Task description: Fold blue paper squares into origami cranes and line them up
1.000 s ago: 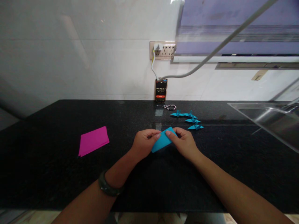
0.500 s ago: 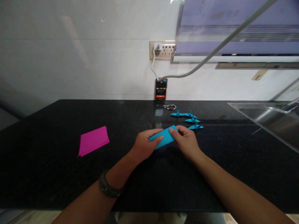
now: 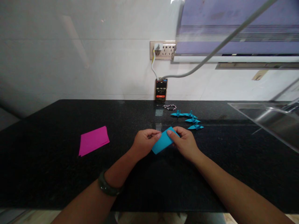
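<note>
A black speckled desk (image 3: 58,174) fills the lower half of the frame, running from the left edge to the right, with a pale tiled wall (image 3: 81,62) rising behind it across the upper half. At the right edge, a steel sink (image 3: 275,121) is set into the desk. In the upper right, a purple-blue panel (image 3: 233,31) hangs on the wall, with a grey cable (image 3: 210,56) slanting across it down toward the centre.

Left of centre, a stack of magenta paper (image 3: 93,140) lies flat on the desk, well apart from the hands. Just below the middle of the frame, a folded blue paper (image 3: 163,142) is held tilted just above the desk, between both hands. The left hand (image 3: 144,143) pinches its left edge between thumb and fingertips; a dark band (image 3: 106,186) circles that wrist in the lower left of centre. The right hand (image 3: 185,143) pinches the upper right corner of the sheet, thumb lying on top.

Above and to the right of the hands, four small blue paper cranes (image 3: 189,119) sit in a loose cluster on the desk. At the upper centre, a wall socket (image 3: 163,50) holds a white charger (image 3: 158,47), and a phone (image 3: 161,90) leans upright against the wall below it, its screen showing a timer. Just in front of the phone lies a small beaded bracelet (image 3: 169,107).
</note>
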A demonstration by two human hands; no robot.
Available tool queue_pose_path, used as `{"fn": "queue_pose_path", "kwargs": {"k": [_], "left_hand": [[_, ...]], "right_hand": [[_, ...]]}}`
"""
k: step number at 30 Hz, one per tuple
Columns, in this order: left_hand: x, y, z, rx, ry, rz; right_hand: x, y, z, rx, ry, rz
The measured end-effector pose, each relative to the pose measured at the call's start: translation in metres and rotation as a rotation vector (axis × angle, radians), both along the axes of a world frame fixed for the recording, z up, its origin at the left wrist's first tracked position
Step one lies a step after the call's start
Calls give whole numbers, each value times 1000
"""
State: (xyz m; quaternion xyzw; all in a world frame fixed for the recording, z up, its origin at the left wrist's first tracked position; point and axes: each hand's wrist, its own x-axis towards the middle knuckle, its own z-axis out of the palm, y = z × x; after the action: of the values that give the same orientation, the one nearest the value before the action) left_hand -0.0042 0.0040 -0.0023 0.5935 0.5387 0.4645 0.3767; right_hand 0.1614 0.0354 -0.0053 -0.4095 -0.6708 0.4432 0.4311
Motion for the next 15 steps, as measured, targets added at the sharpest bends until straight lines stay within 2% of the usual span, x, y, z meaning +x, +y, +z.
{"fn": "queue_pose_path", "kwargs": {"k": [9,15], "left_hand": [[0,1,-4,-4,-24,-40],[0,-3,-2,147,135,-14]], "right_hand": [[0,-1,1,4,3,-23],[0,2,1,-11,26,-56]]}}
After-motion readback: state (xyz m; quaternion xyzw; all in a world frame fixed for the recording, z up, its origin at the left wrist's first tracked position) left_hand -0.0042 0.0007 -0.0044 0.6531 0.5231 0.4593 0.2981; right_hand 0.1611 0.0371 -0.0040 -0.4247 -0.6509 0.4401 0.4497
